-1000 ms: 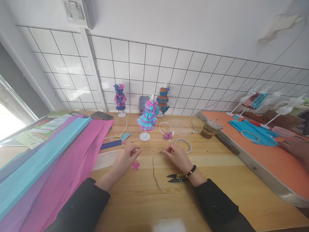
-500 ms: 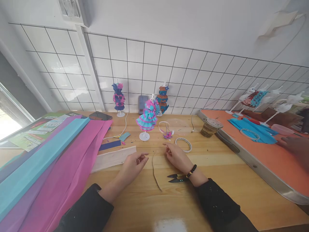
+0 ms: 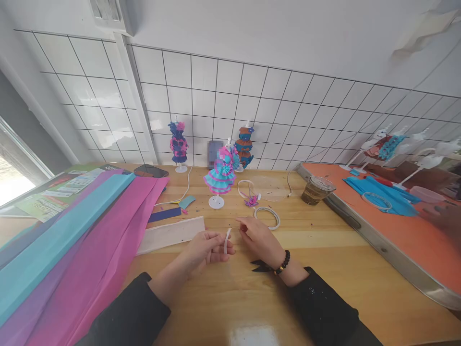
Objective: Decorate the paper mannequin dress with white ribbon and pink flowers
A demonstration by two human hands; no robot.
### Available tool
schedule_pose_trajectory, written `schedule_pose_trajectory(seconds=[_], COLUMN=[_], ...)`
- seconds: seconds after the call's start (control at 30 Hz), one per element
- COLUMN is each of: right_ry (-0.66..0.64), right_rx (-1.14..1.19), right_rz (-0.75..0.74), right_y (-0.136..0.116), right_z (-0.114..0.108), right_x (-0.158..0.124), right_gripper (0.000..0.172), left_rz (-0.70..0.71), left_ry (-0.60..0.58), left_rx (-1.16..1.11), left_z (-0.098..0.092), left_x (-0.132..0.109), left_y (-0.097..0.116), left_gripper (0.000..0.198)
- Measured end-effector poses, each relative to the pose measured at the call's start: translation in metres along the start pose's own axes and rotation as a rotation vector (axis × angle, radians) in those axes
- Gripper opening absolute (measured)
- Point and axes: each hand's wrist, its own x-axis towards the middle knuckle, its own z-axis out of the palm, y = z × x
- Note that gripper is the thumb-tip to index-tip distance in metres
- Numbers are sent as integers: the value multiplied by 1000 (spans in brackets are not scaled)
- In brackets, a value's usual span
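Note:
My left hand (image 3: 205, 247) is closed, with a narrow whitish strip (image 3: 227, 241) between its thumb and fingers. The strip looks like tape and curves up towards my right hand (image 3: 261, 239), whose fingers pinch close around its upper end. Black thread snips (image 3: 261, 266) lie partly hidden under my right wrist. Just beyond that hand is a white tape roll (image 3: 277, 222) on the wooden table (image 3: 216, 307). Farther back stands a small dress form in a turquoise and pink ruffled paper dress (image 3: 219, 179).
Folded crepe paper (image 3: 97, 230) in pink, blue and purple covers the left side, beside a white strip of paper (image 3: 171, 234). Two more dressed forms stand by the tiled wall. At right are a cup (image 3: 317, 191) and an orange table (image 3: 396, 226) with another person's hand (image 3: 437, 211).
My hands have come closer together. The thin strip that stretched down towards the table is now raised between them, held by my left fingers. My right hand has shifted slightly left.

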Motion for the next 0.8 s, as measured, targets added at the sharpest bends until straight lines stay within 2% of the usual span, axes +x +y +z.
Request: schedule_pose_trajectory(seconds=[0.13, 0.3, 0.4, 0.5, 0.63, 0.8], right_ry=[-21, -12, -4, -11, -24, -22], right_rx=[48, 95, 77, 56, 98, 296], right_rz=[13, 45, 40, 36, 38, 195], right_y=[-2, -4, -4, -4, -3, -5], right_z=[5, 4, 4, 5, 6, 6], right_x=[-1, 0, 0, -1, -2, -2], right_gripper=[30, 32, 32, 32, 35, 36], left_rz=[-1, 2, -11, -36, -25, 19], left_ry=[-30, 50, 84, 45, -45, -45], left_rx=[-21, -7, -79, -147, -118, -43], left_z=[-1, 1, 0, -2, -2, 0], left_x=[2, 2, 2, 2, 4, 6], left_y=[-3, -1, 2, 2, -3, -8], left_gripper=[21, 15, 16, 21, 24, 20])
